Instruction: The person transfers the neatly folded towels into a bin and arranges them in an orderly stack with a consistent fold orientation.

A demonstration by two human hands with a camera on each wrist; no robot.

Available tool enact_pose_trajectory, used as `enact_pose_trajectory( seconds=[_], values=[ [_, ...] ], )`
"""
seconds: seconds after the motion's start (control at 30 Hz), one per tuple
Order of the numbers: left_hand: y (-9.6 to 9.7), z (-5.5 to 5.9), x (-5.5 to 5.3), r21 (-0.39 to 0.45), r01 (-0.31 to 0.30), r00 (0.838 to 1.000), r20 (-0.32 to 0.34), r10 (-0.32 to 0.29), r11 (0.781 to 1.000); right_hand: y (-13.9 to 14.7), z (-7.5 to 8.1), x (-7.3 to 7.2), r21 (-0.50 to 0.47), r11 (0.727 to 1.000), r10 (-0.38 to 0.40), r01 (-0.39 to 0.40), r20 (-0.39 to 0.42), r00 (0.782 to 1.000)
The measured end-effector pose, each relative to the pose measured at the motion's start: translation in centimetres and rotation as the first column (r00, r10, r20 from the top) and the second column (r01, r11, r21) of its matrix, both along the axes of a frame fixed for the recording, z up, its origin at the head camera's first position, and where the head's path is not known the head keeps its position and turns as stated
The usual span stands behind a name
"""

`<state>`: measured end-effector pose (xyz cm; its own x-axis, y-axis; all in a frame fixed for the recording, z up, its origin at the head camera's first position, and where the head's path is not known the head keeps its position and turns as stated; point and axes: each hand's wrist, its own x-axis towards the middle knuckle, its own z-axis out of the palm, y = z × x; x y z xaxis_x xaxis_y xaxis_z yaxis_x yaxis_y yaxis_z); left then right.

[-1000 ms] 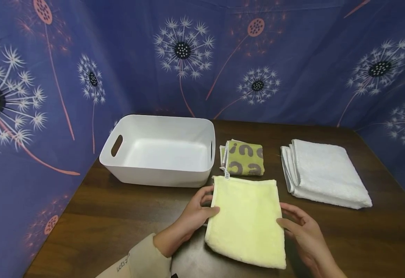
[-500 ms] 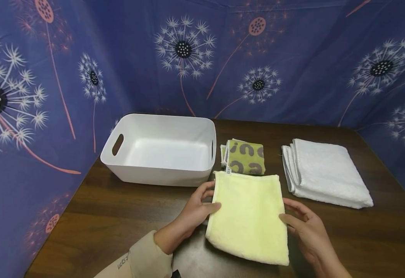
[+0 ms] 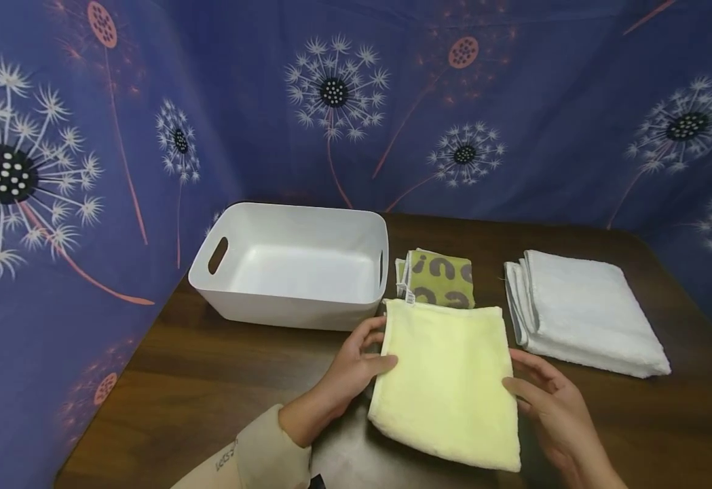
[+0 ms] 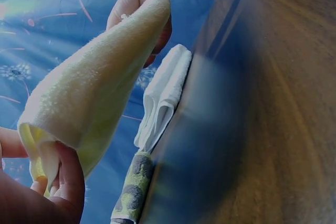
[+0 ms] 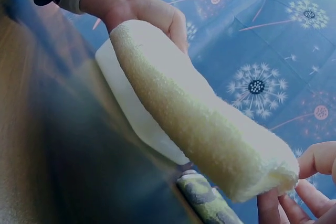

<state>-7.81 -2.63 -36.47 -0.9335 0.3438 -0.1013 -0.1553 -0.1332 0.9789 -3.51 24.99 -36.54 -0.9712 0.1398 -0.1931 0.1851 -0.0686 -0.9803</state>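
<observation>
A folded pale-yellow towel (image 3: 444,384) is held up between both hands, off the table, as the wrist views show. My left hand (image 3: 352,370) pinches its left edge, thumb on the front face and fingers behind. On the opposite edge, my right hand (image 3: 551,404) grips it the same way. In the left wrist view the left fingers (image 4: 71,174) reach into the open folds of the towel (image 4: 100,82). A small white tag (image 3: 410,296) shows at the towel's top edge. Behind it lies a folded green towel (image 3: 441,275) with grey markings, its lower part hidden.
A white plastic bin (image 3: 291,312) with handle holes stands at the back left, nothing visible inside. To the right lies a thick folded white towel (image 3: 594,312). All rest on a dark wooden table (image 3: 209,380), with a blue dandelion-print cloth (image 3: 246,102) hanging behind.
Both hands keep their hold on the yellow towel. It has risen slightly toward the green towel and covers more of its lower edge. The whole head view has shifted a little.
</observation>
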Motion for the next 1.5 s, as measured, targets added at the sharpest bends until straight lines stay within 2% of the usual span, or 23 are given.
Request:
enact_pose_trajectory(
  seconds=[0.13, 0.5, 1.5],
  values=[
    [0.1, 0.3, 0.0, 0.014, 0.019, 1.0, 0.001, -0.019, 1.0, 0.2, 0.2, 0.2, -0.024, 1.0, -0.004, 0.004, -0.012, 1.0],
    [0.2, 0.6, 0.0, 0.025, 0.025, 1.0, 0.0, -0.025, 0.999, 0.2, 0.3, 0.1, -0.07, 0.997, -0.049, 0.046, -0.046, 0.998],
    [-0.4, 2.0, -0.6, 0.067, 0.035, 0.997, -0.078, -0.03, 0.997, 0.0, 1.6, -0.4, -0.125, 0.992, -0.043, 0.029, -0.117, 0.992]
  ],
)
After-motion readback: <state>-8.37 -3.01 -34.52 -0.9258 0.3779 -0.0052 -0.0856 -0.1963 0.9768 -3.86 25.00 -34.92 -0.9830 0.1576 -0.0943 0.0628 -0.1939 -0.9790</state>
